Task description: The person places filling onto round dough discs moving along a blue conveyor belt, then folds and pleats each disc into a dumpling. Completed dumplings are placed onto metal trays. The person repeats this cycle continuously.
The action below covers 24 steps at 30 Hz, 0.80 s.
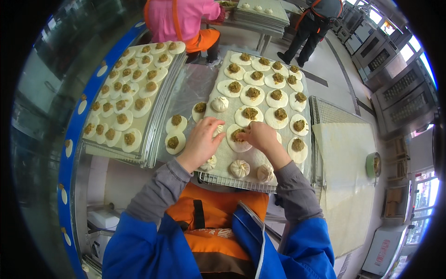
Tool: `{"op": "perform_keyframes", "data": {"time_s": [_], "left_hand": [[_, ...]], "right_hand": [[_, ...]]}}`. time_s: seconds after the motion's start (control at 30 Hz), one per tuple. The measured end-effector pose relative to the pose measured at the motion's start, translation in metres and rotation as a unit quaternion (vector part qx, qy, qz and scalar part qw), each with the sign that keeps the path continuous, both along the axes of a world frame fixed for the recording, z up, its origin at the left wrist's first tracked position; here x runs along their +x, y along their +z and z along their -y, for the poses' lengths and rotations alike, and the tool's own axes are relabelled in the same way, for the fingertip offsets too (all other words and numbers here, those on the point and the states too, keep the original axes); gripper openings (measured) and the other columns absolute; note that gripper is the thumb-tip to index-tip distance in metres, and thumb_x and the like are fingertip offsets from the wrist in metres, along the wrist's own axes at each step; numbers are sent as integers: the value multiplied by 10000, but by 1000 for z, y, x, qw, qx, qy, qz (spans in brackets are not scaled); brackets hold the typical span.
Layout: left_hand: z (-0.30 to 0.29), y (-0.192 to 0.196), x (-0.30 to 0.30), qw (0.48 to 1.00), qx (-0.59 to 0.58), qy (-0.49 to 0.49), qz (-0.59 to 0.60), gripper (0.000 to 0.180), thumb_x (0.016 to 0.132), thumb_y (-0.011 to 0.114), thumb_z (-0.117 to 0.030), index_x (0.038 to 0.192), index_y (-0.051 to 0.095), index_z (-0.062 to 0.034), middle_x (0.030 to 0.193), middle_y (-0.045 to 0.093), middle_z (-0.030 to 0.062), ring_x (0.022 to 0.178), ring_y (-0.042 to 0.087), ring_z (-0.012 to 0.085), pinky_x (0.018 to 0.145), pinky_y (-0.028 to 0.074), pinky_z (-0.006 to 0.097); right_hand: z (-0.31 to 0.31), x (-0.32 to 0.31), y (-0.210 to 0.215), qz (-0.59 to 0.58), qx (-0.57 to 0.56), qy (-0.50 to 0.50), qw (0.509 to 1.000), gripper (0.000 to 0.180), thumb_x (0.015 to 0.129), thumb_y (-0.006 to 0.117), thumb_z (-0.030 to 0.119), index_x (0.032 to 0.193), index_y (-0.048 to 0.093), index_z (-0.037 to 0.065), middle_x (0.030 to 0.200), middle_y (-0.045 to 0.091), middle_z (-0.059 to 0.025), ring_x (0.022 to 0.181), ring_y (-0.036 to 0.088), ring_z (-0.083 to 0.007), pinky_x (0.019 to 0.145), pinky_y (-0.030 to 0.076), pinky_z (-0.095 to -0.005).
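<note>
At frame center, the left hand (pixel 202 141) curves around a pleated bun (pixel 218 130) while the right hand (pixel 260 136) bunches over a flat dough round (pixel 237 146) with lumpy filling (pixel 236 135), whether either grip holds anything unclear.

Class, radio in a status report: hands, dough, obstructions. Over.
Left hand open, by a pleated bun. Right hand at the filling on a flat wrapper. Closed buns nearby, along the tray's near edge.

The left hand (pixel 204 140) curves around a bun (pixel 218 130), right hand (pixel 260 136) touching topped dough (pixel 238 147).
</note>
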State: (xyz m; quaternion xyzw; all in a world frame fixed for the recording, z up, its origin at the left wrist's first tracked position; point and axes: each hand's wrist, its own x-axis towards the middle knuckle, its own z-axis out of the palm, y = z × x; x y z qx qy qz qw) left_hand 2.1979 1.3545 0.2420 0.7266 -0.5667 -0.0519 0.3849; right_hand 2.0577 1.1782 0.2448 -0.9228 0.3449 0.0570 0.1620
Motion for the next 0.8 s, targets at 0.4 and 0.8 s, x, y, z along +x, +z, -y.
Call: {"op": "perform_keyframes", "data": {"time_s": [0.4,0.8], "left_hand": [[-41,13,-15,972,-77,-15,-220,334,953,616,-135,1264,555,-30,1217,593,98,1117,582,221,945,468,347],[-122,-10,-108,659,-72,-42,-747,436,1045,515,-201,1429,393,-37,1360,529,78,1247,525,179,1057,447,352]], "right_hand": [[-48,-12,5,294,152,-58,942,381,760,793,139,1008,521,43,854,656,-120,715,667,-238,678,545,-339],[-162,-83,29,321,344,1,882,256,871,715,46,1108,626,4,964,658,-73,837,618,-117,711,505,-253]]}}
